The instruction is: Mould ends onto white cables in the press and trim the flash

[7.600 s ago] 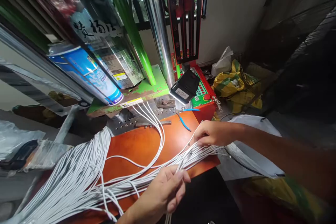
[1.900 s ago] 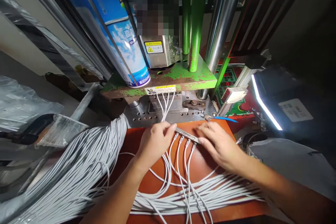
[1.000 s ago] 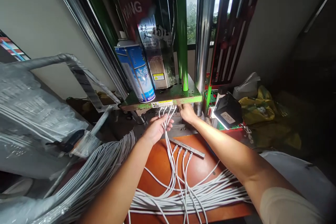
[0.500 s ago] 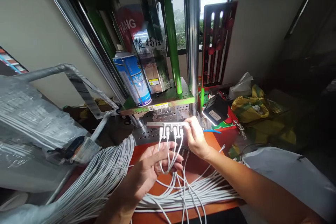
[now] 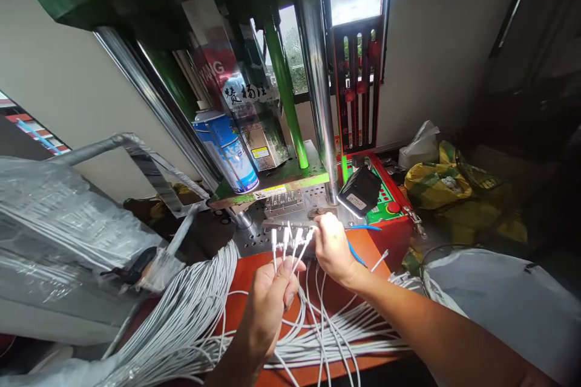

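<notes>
My left hand point(image 5: 275, 290) is closed around several white cables point(image 5: 290, 259) just below their plugs. The white plugs point(image 5: 274, 239) point upward, fanned out in front of a flat metal bar point(image 5: 276, 224). My right hand point(image 5: 334, 249) is closed at the right end of this bar, its fingertips partly hidden. Whether the plugs still touch the bar is hard to tell. Beyond both hands lies the metal mould point(image 5: 284, 204) on the perforated bed of a green press point(image 5: 313, 179).
Bundled white cables point(image 5: 181, 308) spread over the orange table point(image 5: 247, 266). A blue spray can point(image 5: 229, 154) stands on the press plate. To the right are a red control box point(image 5: 397, 233), a black pouch point(image 5: 362, 190) and a blue tube point(image 5: 356, 254). Plastic-wrapped equipment point(image 5: 77, 224) stands left.
My left hand has shifted from loosely under the cable loops to a closed grip near the plugs. The plugs, formerly in a row along the bar, now fan out. The view has tilted upward.
</notes>
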`<state>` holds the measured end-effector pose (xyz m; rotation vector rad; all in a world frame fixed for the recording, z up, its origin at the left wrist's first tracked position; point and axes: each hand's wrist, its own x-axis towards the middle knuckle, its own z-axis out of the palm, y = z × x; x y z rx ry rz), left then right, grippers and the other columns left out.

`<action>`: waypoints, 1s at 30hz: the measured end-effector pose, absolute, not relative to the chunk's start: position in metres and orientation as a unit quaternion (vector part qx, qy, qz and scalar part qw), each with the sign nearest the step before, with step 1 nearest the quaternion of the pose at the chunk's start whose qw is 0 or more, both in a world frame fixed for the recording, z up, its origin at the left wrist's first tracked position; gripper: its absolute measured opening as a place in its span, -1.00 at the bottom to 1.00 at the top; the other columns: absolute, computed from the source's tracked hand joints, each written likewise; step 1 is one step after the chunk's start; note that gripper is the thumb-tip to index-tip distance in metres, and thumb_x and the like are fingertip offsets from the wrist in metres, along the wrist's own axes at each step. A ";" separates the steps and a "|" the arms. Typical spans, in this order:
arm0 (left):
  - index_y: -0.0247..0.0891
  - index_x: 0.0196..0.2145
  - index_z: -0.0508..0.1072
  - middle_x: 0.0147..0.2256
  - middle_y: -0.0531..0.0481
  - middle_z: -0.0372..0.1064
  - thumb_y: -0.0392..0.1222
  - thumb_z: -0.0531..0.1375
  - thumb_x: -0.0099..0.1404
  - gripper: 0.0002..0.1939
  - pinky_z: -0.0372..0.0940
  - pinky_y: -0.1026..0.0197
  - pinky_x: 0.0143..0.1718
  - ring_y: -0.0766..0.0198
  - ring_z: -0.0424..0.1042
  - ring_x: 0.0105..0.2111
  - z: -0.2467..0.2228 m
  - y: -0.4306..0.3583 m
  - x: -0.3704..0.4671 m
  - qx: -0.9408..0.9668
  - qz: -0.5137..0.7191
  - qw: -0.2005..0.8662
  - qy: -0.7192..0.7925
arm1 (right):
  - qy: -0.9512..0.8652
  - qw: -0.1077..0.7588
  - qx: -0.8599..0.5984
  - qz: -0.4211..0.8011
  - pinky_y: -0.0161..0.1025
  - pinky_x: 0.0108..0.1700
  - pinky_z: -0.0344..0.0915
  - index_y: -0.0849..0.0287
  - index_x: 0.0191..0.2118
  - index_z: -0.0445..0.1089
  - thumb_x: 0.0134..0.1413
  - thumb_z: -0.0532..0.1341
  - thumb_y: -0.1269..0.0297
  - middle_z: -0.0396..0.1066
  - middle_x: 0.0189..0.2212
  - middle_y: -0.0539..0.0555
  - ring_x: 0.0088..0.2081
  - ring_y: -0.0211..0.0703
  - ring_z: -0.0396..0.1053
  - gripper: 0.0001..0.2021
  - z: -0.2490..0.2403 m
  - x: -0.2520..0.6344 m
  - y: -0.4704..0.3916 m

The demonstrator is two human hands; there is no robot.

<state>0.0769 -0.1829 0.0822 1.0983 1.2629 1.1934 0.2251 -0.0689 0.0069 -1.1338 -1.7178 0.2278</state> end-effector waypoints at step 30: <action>-0.29 -0.44 0.49 -0.57 0.05 0.17 0.30 0.25 0.38 -0.45 -0.05 0.24 -0.55 0.37 0.04 -0.59 0.074 -0.184 0.047 0.598 0.409 0.414 0.550 | -0.600 0.430 -0.270 0.618 -0.19 -0.36 0.34 0.13 -0.45 0.36 0.17 0.29 -0.27 0.42 -0.48 0.03 -0.45 -0.18 0.32 -0.48 0.050 0.252 -0.081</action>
